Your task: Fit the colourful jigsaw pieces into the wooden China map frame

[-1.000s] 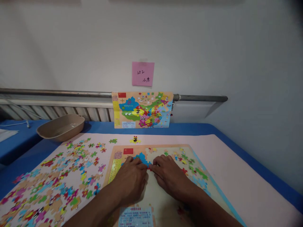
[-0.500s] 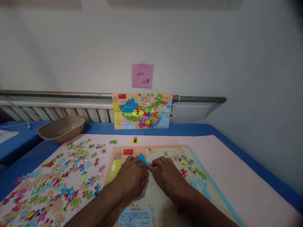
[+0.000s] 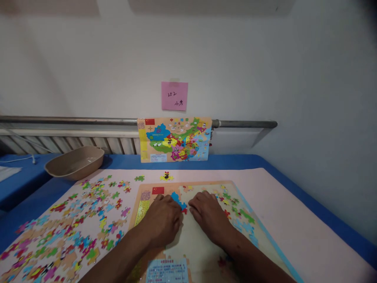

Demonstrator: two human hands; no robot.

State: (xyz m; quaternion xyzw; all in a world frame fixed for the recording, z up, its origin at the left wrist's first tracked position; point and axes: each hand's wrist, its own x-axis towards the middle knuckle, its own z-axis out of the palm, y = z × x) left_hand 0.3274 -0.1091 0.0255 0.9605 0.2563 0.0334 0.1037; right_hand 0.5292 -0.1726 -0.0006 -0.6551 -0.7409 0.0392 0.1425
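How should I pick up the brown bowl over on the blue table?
Grip the brown bowl by its rim, probably at the near long edge, coming down from above. It sits upright and open, its walls slope outward, and the thin lip sticks out enough to pinch between thumb and fingers. Nothing lies against it on the blue table, so the near side looks free.

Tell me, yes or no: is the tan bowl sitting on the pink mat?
No, the tan bowl sits on the blue table cover, just past the far left corner of the pink mat.

place: plain indoor room | radiator point(image 3: 73, 143) | wall pipe point(image 3: 88, 120) | blue-covered table point(image 3: 235, 162)
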